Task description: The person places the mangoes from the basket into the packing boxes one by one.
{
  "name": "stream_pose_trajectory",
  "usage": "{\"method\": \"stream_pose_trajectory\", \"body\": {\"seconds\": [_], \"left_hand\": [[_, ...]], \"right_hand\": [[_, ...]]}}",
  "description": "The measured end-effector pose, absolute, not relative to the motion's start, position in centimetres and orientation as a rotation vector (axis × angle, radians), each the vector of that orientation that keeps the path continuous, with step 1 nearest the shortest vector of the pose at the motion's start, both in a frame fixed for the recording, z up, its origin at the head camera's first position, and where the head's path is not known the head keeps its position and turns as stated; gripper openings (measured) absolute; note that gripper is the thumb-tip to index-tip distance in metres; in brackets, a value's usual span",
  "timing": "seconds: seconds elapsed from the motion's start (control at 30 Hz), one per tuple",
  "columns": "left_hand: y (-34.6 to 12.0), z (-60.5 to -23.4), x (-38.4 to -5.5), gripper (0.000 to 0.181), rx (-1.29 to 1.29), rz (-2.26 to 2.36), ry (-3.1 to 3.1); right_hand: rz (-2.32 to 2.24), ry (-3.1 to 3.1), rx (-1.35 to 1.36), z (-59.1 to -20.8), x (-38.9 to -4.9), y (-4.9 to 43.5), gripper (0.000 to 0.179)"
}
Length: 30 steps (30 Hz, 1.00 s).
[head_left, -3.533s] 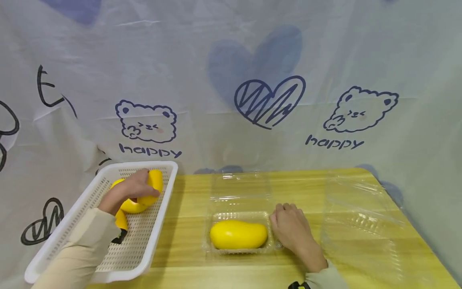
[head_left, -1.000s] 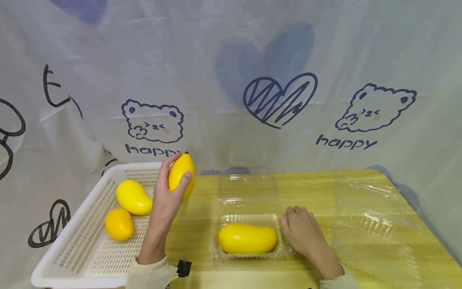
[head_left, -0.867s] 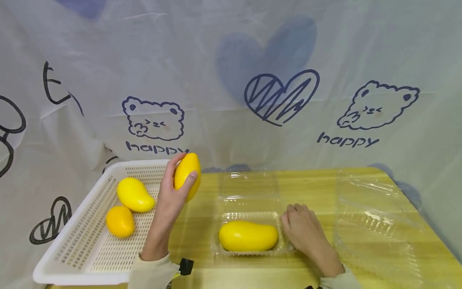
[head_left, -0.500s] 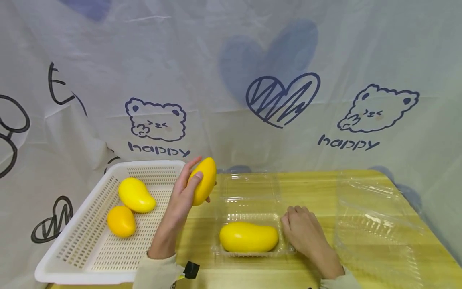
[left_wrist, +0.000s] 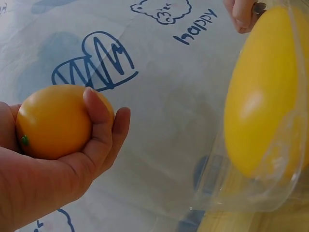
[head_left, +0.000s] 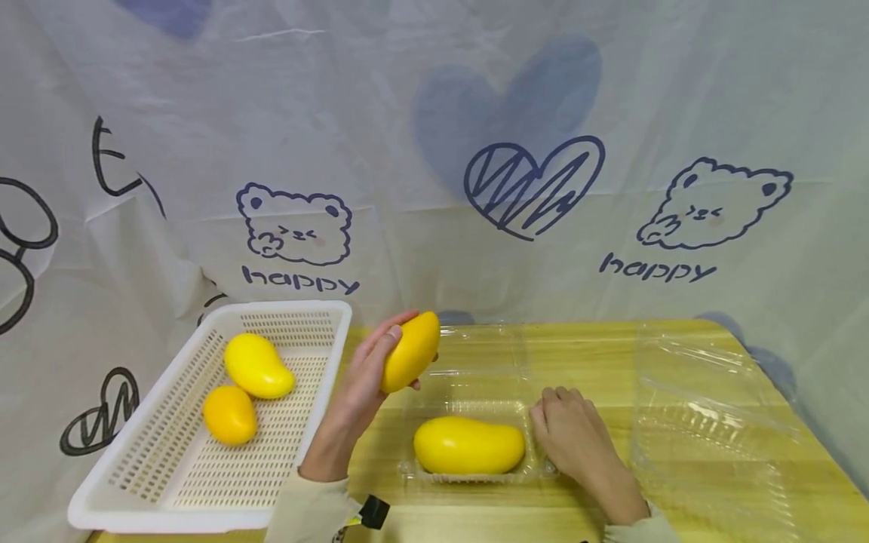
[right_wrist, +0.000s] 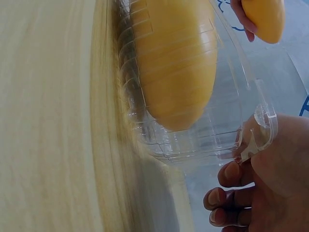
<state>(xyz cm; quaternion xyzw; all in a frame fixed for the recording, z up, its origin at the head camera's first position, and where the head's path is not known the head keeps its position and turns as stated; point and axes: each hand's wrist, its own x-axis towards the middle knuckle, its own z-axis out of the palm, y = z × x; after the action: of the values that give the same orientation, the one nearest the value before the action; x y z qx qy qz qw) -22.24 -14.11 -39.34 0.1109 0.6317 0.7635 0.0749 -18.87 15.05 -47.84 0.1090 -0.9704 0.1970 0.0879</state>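
My left hand (head_left: 360,388) grips a yellow mango (head_left: 413,351) by its sides, raised over the table to the left of the clear plastic box. In the left wrist view the fingers wrap round this mango (left_wrist: 53,121), and a small green stem spot shows. Another yellow mango (head_left: 468,446) lies lengthwise in the front of the open clear box (head_left: 475,480), whose lid (head_left: 475,348) is folded back. My right hand (head_left: 577,441), fingers curled, is at the box's right side. In the right wrist view that hand (right_wrist: 282,179) pinches the box's corner rim (right_wrist: 263,118).
A white perforated basket (head_left: 204,522) stands on the left, holding a yellow mango (head_left: 258,367) and a more orange mango (head_left: 231,416). More clear plastic packaging (head_left: 706,430) lies at the right of the wooden table (head_left: 584,354). A printed cloth (head_left: 407,256) hangs behind.
My left hand has lifted a mango out of the basket and carried it rightward, tilting and lowering it near the box. The right hand stays at the box's right side.
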Motion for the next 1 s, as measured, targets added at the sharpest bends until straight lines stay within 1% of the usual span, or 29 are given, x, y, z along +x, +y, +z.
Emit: {"method": "stream_pose_trajectory", "body": {"seconds": [0.3, 0.53, 1.0], "left_hand": [[-13.9, -40.1, -22.6, 0.046, 0.368, 2.267, 1.733], [-13.4, -40.7, -22.7, 0.05, 0.393, 2.186, 1.787], [-12.5, -41.6, -22.8, 0.048, 0.406, 2.132, 1.736]], "right_hand": [[0.596, -2.879, 0.316, -47.9, -19.0, 14.8, 0.026], [0.59, -2.878, 0.314, -47.8, -18.9, 14.9, 0.025], [0.592, -2.893, 0.311, -47.9, -19.0, 15.0, 0.026]]}}
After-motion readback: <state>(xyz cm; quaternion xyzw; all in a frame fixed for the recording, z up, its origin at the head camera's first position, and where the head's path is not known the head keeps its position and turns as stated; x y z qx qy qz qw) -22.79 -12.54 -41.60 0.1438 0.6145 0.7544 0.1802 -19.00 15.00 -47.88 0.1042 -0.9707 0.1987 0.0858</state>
